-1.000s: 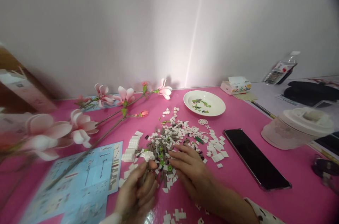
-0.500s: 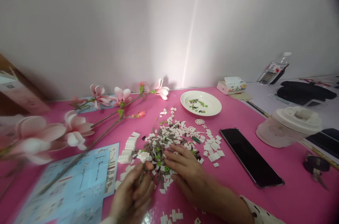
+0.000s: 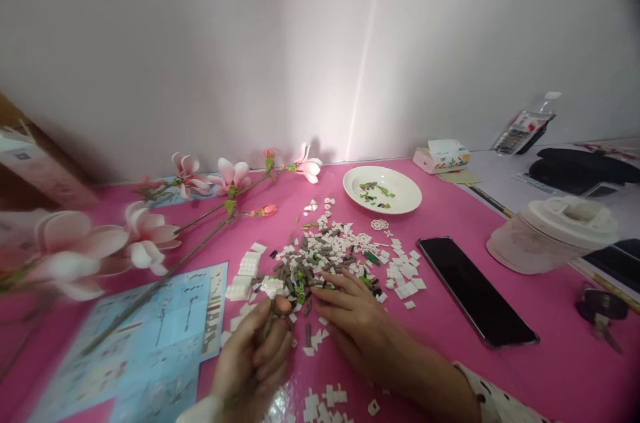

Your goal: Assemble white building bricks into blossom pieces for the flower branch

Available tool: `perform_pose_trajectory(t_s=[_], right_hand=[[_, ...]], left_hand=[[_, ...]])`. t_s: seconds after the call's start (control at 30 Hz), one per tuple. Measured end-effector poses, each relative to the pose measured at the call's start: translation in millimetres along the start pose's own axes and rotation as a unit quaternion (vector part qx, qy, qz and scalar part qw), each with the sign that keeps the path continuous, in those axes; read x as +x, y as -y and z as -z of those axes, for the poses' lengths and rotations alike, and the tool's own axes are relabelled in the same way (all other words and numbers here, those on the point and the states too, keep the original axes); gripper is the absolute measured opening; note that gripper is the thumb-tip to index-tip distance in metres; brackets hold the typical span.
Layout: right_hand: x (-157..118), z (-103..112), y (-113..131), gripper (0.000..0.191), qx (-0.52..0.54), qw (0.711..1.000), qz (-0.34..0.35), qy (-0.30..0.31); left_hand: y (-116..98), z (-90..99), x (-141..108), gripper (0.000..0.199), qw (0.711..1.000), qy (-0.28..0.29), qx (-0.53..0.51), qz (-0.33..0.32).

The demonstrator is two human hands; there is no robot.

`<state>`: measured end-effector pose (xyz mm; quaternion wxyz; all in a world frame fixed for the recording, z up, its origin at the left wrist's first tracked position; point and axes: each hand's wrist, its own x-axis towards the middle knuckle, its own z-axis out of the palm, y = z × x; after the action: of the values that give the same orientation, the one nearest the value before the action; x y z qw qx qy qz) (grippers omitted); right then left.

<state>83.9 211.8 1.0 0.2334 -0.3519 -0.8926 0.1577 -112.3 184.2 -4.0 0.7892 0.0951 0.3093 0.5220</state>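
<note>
My left hand (image 3: 250, 363) is curled shut around a thin brown stem piece (image 3: 267, 324), at the near left edge of a heap of small white, grey-brown and green plastic building pieces (image 3: 320, 256). A white clustered piece (image 3: 273, 287) lies just beyond its fingertips. My right hand (image 3: 353, 323) rests flat on the heap's near edge, its fingers spread and touching loose pieces. It visibly holds nothing. A white plate (image 3: 383, 188) with green and dark pieces stands beyond the heap.
Magnolia stems built from bricks (image 3: 200, 226) lie left on the pink mat (image 3: 500, 376), over a blue instruction sheet (image 3: 160, 336). A black phone (image 3: 475, 290) lies right, beyond it a lidded cup (image 3: 550, 236). A tissue box (image 3: 443, 156) stands at the back.
The whole scene has shifted slightly in view as my head moved. My right hand has slid a little across the heap, and my left hand keeps its grip on the stem piece.
</note>
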Motion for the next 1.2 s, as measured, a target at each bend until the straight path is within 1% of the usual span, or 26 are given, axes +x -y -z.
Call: perform_pose_trajectory(t_s=[0.2,0.33,0.4,0.47,0.57,0.67,0.73,0.93,1.07,1.13,1.2], right_hand=[[-2,-10,-7,0.032,-0.025,0.998,-0.027,-0.054],[-3,-15,-13,0.033,-0.035,0.996,-0.030,-0.081],[-3,-14,-13,0.033,-0.025,0.996,-0.017,-0.081],[-3,-10,-9,0.034,-0.005,0.998,0.014,-0.064],[-2,-6,0,0.035,0.005,0.998,0.055,-0.013],[-1,-7,5,0.034,-0.015,0.998,0.053,0.038],[-1,-11,5,0.033,-0.024,0.998,0.047,0.046],[-1,-16,-3,0.025,-0.019,0.999,0.018,-0.027],[-2,-16,-9,0.020,-0.019,0.998,0.002,-0.057],[-1,-15,-9,0.019,-0.007,0.997,0.001,-0.077],[0,-14,-8,0.018,0.015,0.995,0.014,-0.097]], left_hand=[[0,2.0,0,0.030,1.000,-0.016,-0.009,0.008],[0,3.0,0,0.027,1.000,0.005,0.001,0.001],[0,3.1,0,0.026,1.000,0.015,0.006,-0.005],[0,3.0,1,0.026,1.000,0.016,0.008,-0.007],[0,2.8,1,0.027,1.000,0.012,0.009,-0.004],[0,2.2,0,0.027,1.000,0.008,0.009,-0.004],[0,1.7,0,0.027,1.000,0.006,0.009,-0.005],[0,1.0,0,0.025,1.000,0.012,0.013,-0.009],[0,1.2,-1,0.025,1.000,0.014,0.014,-0.005],[-1,0.7,-1,0.025,1.000,0.013,0.013,-0.005],[-1,0.1,-1,0.025,1.000,0.011,0.012,-0.005]])
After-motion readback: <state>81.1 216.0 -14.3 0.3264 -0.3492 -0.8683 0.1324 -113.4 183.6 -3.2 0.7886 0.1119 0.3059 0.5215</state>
